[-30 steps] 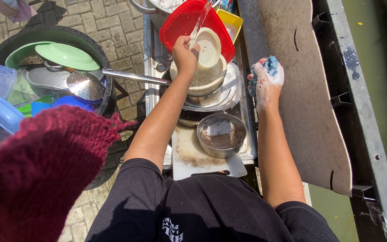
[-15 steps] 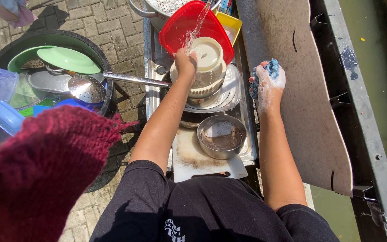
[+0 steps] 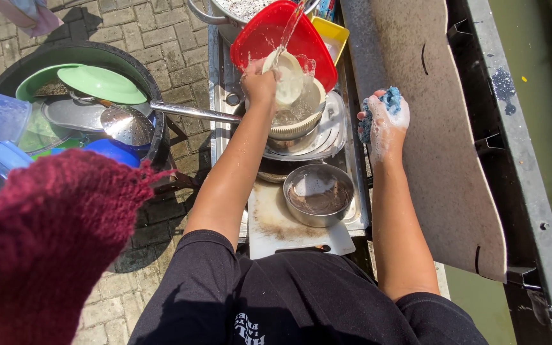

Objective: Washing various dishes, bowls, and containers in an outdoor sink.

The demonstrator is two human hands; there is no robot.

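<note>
My left hand (image 3: 259,84) grips a cream plate (image 3: 289,82) tilted on edge under a thin stream of water (image 3: 291,25), above a cream bowl (image 3: 300,120) full of water. That bowl sits on stacked metal dishes (image 3: 335,137) in the sink. My right hand (image 3: 384,121), covered in foam, is closed on a blue sponge (image 3: 390,99) held up to the right of the stack, apart from it. A red basin (image 3: 264,33) stands behind the plate.
A steel bowl (image 3: 319,195) of murky water rests on a white cutting board (image 3: 276,231) nearest me. A black tub (image 3: 91,59) at left holds green plates, a ladle (image 3: 129,124) and blue containers. A tan board (image 3: 429,128) lies at right. Red knitted fabric (image 3: 39,243) fills the lower left.
My left hand has lifted the cream plate up on edge under the running water. My right hand has kept the sponge beside the stack, shifting only slightly.
</note>
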